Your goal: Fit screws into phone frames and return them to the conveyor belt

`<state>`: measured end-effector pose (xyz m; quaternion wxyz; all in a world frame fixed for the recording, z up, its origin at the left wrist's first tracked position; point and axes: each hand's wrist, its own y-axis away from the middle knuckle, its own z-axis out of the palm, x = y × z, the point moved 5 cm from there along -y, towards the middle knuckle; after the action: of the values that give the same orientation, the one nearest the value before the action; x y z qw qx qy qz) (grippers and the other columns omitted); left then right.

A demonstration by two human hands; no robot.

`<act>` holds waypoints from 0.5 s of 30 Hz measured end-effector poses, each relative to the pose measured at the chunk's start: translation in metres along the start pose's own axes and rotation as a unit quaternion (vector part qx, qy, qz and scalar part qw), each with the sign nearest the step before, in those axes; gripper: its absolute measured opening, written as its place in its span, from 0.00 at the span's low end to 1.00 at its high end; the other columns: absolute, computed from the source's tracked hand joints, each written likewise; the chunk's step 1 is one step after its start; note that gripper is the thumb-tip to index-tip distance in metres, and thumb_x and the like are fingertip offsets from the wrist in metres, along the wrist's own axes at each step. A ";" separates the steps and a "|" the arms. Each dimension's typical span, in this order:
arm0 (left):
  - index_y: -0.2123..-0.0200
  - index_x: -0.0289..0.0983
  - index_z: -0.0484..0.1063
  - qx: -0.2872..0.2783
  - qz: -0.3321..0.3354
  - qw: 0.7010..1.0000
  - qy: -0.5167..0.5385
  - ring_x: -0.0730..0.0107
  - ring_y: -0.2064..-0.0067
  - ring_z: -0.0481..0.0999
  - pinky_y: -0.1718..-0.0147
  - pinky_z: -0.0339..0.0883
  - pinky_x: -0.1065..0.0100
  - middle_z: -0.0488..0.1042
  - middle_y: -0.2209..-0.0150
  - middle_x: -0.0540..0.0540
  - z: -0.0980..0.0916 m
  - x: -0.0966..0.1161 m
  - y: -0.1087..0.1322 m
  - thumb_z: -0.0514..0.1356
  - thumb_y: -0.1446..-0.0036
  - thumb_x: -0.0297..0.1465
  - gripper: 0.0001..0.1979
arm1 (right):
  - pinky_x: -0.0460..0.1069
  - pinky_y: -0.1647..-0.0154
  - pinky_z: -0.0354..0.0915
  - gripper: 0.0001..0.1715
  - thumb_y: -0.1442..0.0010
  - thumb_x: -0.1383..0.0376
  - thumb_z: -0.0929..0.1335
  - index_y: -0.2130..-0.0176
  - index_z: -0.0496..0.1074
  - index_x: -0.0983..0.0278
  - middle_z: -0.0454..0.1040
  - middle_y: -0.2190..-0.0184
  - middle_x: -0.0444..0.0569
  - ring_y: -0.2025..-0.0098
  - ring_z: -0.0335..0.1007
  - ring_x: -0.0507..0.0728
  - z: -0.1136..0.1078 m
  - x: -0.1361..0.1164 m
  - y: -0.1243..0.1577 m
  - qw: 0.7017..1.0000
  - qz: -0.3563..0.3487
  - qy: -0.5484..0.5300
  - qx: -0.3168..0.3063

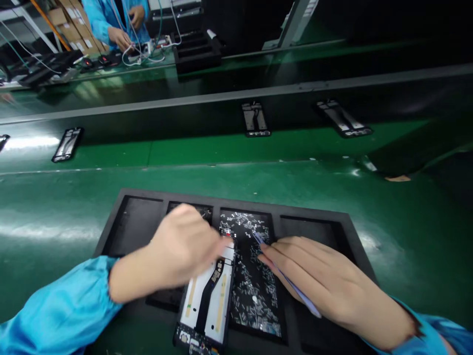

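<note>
A partly assembled phone [207, 296], with a white back plate and a black flex cable down its middle, lies over a black compartment tray [236, 195]. My left hand [183, 246] is closed above its upper end, the thumb near the top edge. Motion blurs this hand, and whatever its fingers pinch is hidden. My right hand [318, 281] grips slim purple tweezers [301, 296] between thumb and fingers. Their tip points into a compartment with many tiny silvery parts [254, 296], just right of the phone.
Beyond the tray runs a green bench [185, 177]. Along its far side lie similar phone units, including one at left [67, 144], one in the middle [256, 120] and one at right [343, 118]. Across the line, a person in blue sleeves [98, 22] handles white cables beside a black bin [197, 52].
</note>
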<state>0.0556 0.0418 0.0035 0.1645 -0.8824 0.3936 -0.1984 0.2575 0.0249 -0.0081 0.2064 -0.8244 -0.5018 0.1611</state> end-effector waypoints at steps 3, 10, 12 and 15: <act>0.67 0.34 0.78 -0.034 0.139 0.989 -0.019 0.64 0.64 0.79 0.55 0.70 0.60 0.78 0.70 0.46 -0.004 0.043 0.013 0.60 0.32 0.35 0.13 | 0.57 0.59 0.78 0.13 0.33 0.76 0.65 0.52 0.75 0.72 0.82 0.61 0.56 0.60 0.79 0.61 0.004 -0.001 0.005 0.999 -0.023 0.011 -0.032; 0.47 0.32 0.77 -0.166 0.113 0.969 -0.143 0.49 0.42 0.75 0.36 0.56 0.48 0.78 0.45 0.38 -0.006 0.063 0.044 0.55 0.31 0.38 0.19 | 0.56 0.60 0.74 0.19 0.31 0.75 0.58 0.53 0.76 0.73 0.82 0.62 0.57 0.60 0.78 0.61 0.005 -0.005 0.000 0.998 -0.019 0.023 -0.054; 0.43 0.35 0.75 -0.204 0.092 0.967 -0.126 0.49 0.37 0.70 0.35 0.53 0.46 0.73 0.39 0.40 -0.003 0.058 0.051 0.52 0.30 0.38 0.20 | 0.57 0.59 0.73 0.19 0.31 0.76 0.58 0.53 0.76 0.73 0.82 0.62 0.58 0.60 0.78 0.63 0.006 -0.006 0.000 0.998 -0.008 0.026 -0.052; 0.41 0.38 0.73 -0.221 0.075 0.966 -0.109 0.49 0.35 0.67 0.37 0.53 0.46 0.70 0.35 0.42 0.004 0.056 0.057 0.47 0.28 0.38 0.22 | 0.57 0.59 0.74 0.16 0.32 0.76 0.62 0.52 0.76 0.71 0.83 0.61 0.56 0.61 0.80 0.62 -0.001 -0.004 0.002 0.999 0.025 -0.004 -0.026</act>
<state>0.0552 -0.0366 -0.0130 0.0216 -0.8811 0.4724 0.0043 0.2577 0.0205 -0.0083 0.1792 -0.8411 -0.4858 0.1561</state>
